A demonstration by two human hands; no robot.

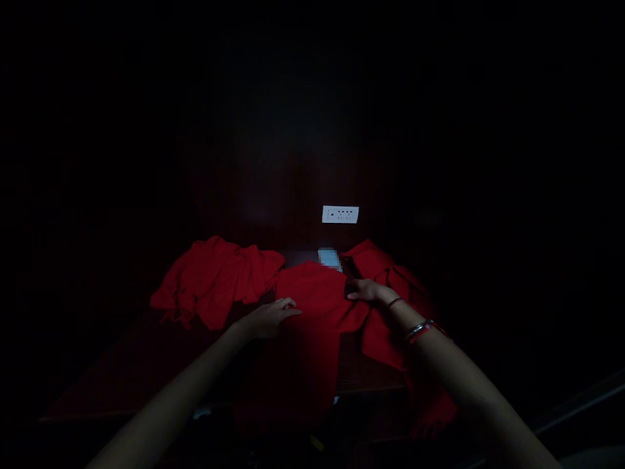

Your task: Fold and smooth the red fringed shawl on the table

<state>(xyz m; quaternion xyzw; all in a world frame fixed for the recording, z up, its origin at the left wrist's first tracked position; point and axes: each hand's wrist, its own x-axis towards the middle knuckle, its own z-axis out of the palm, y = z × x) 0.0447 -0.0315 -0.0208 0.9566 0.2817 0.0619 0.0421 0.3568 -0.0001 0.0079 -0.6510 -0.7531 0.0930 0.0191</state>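
Observation:
The scene is very dark. A red cloth lies spread in front of me on a dark table and hangs over its near edge. My left hand rests flat on the cloth's left edge with its fingers stretched out. My right hand lies on the cloth's right side, fingers extended and pressed on the fabric; bangles show on that wrist. A crumpled red cloth is heaped to the left, and another red cloth lies bunched to the right.
A white socket plate sits on the dark wall behind the table. A small pale object lies at the back of the table between the cloth heaps. Everything else is in darkness.

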